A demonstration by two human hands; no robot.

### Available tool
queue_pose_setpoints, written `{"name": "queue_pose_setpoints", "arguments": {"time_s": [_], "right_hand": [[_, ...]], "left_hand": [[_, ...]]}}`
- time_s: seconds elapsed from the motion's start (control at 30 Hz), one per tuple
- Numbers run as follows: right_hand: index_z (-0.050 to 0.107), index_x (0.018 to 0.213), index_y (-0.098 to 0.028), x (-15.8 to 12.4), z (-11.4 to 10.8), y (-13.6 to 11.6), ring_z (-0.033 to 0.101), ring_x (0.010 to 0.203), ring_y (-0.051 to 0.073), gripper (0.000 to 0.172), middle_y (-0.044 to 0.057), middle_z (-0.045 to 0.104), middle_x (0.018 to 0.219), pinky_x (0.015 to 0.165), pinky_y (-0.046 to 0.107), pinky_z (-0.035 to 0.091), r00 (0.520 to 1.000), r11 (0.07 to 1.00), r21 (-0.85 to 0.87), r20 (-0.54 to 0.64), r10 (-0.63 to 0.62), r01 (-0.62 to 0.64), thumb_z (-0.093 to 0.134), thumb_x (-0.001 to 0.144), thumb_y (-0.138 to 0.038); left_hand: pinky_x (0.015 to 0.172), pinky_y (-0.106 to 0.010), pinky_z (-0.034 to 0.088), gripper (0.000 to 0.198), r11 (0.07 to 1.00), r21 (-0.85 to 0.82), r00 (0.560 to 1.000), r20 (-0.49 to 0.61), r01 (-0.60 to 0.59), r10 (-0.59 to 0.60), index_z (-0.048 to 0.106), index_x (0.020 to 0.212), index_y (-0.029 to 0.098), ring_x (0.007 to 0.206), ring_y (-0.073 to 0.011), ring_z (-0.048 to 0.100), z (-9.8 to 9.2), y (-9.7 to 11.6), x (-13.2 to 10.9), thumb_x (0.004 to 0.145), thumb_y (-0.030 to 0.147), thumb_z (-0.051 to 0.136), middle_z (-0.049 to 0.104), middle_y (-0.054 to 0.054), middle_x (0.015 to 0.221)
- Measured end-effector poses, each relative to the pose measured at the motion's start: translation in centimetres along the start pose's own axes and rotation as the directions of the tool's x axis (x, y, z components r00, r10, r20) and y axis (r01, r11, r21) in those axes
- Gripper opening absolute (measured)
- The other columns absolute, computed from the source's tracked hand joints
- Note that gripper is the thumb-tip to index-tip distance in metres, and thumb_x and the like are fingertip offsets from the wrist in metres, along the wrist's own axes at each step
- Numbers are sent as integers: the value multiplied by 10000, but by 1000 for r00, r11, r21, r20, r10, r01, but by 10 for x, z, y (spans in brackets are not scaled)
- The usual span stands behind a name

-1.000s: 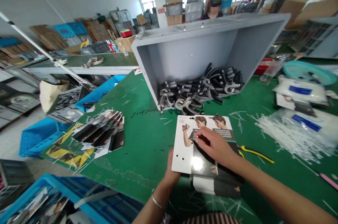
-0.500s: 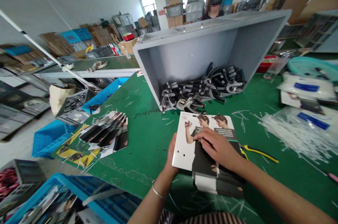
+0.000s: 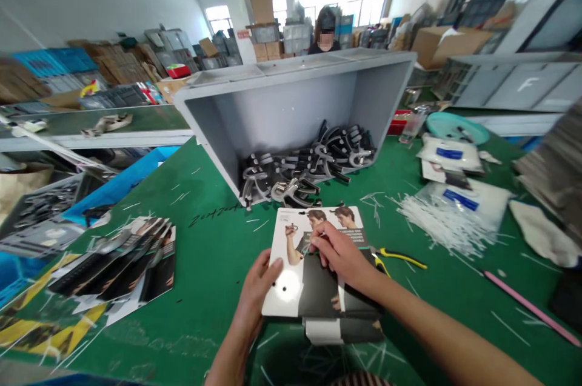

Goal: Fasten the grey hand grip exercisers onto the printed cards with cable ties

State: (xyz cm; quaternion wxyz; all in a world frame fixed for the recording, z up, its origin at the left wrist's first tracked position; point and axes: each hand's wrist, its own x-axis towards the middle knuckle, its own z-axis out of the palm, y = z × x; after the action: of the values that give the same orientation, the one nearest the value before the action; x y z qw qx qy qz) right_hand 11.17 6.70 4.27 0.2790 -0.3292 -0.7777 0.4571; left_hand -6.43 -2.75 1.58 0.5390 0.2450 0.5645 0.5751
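A printed backing card (image 3: 318, 292) with photos of a person on it lies in front of me, on top of other cards whose lower ends stick out. My left hand (image 3: 257, 283) grips its left edge, thumb on the top face; the other fingers are partly hidden. Over the upper middle of the card, my right hand (image 3: 339, 256) is closed in a pinch, its fingertips near the printed surface. Whatever the pinch holds is too small to make out. Yellow-and-black pliers (image 3: 402, 257) lie just right of the card.
A grey crate (image 3: 291, 101) on its side holds several hand grips (image 3: 313, 159). Fanned cards (image 3: 127, 259) lie left. White cable ties (image 3: 436, 225), plastic bags (image 3: 464, 204) and a pink pen-like stick (image 3: 527, 307) lie right. A person (image 3: 325, 31) is behind the crate.
The view has swung right, so things appear further left. My right fingers have drawn from a flat, pointing pose into a pinch. My left thumb now shows on the card's edge.
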Motion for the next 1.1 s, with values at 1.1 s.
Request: {"name": "queue_pose_setpoints", "arguments": {"time_s": [1.1], "right_hand": [[687,878,-195,-43,-201,141,641,687,145,312,40,674,817,666,287,591,734,878,442,-533,420,-182,768,710,-445]], "left_hand": [[638,-236,506,472,989,131,995,56,69,-77,632,1180,170,801,-170,648,5,11,4,765,352,765,715,-82,1058]]}}
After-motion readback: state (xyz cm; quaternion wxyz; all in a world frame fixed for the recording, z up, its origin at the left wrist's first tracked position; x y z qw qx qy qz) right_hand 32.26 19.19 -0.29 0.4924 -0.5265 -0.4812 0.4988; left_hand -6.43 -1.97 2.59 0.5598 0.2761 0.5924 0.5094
